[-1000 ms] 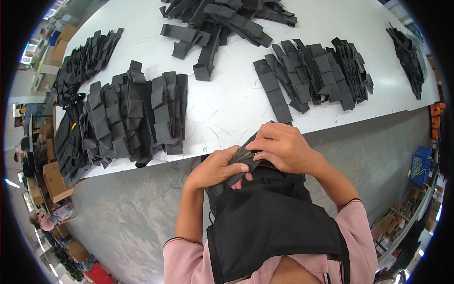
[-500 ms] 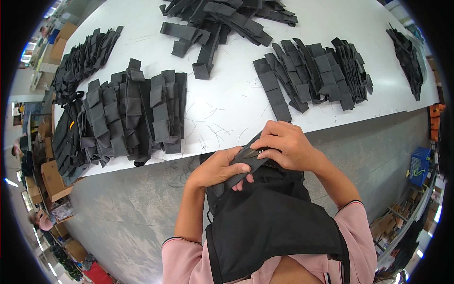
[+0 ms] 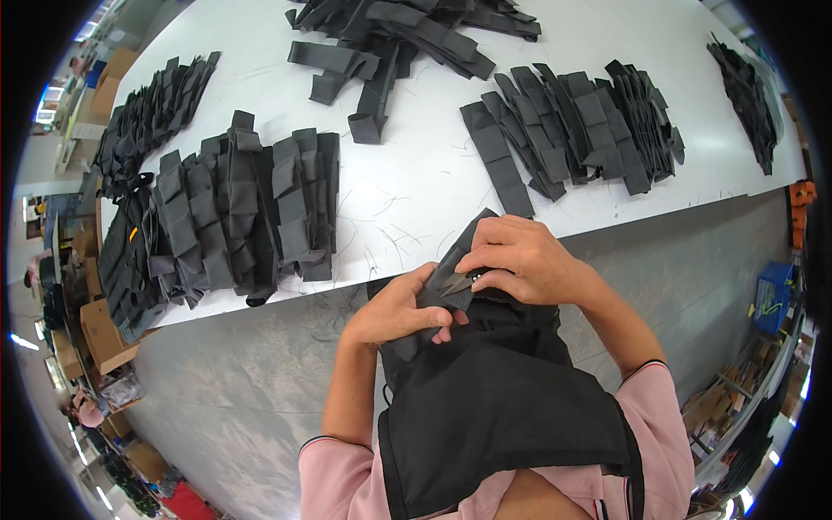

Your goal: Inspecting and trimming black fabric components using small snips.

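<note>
My left hand (image 3: 400,310) grips a dark grey sewn fabric strip (image 3: 468,238) just over the near edge of the table, thumb on top and fingertips curled beneath. The strip slants up toward the right, its far end reaching past my right hand (image 3: 520,258). That hand is closed on small metal thread snips (image 3: 452,284), whose pointed blades lie against the strip close to my left thumb. My right palm and fingers hide the snips' handle. Below my hands hangs my black apron (image 3: 511,416).
The white table (image 3: 407,182) bears loose thread ends. Strips lie in rows at the left (image 3: 238,204) and at the right (image 3: 576,130), with a tangled heap (image 3: 390,43) at the back. A blue crate (image 3: 770,297) and cardboard boxes (image 3: 106,334) stand beyond the table's ends.
The snips' blades now show more plainly, pointing toward my left thumb. The strip has turned a little more upright, its far end showing above my right hand.
</note>
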The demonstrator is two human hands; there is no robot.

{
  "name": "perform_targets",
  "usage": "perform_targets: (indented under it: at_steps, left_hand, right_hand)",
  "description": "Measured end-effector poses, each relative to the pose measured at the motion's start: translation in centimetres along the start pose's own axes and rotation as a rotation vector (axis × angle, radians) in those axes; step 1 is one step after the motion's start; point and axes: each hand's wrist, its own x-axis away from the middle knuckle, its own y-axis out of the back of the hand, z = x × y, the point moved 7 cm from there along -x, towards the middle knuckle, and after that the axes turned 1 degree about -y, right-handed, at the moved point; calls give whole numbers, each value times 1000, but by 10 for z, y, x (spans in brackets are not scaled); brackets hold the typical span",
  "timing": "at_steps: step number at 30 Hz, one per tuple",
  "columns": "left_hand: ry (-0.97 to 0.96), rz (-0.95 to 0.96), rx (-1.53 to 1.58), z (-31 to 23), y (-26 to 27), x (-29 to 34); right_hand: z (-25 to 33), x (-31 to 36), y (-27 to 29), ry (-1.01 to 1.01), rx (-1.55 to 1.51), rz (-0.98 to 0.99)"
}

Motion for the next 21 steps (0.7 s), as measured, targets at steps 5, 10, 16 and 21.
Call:
perform_targets:
  at_steps: [5, 10, 16, 21]
  left_hand:
    - [-11, -41, 260, 6, 1, -2]
    - [115, -140, 208, 4, 1, -7]
    - [46, -233, 216, 2, 4, -9]
    - [-88, -467, 195, -6, 14, -6]
  right_hand:
    - [4, -2, 0, 91, 43, 38]
    - [1, -1, 0, 130, 50, 38]
    - [6, 5, 13, 107, 155, -32]
    - [9, 29, 18, -148, 139, -328]
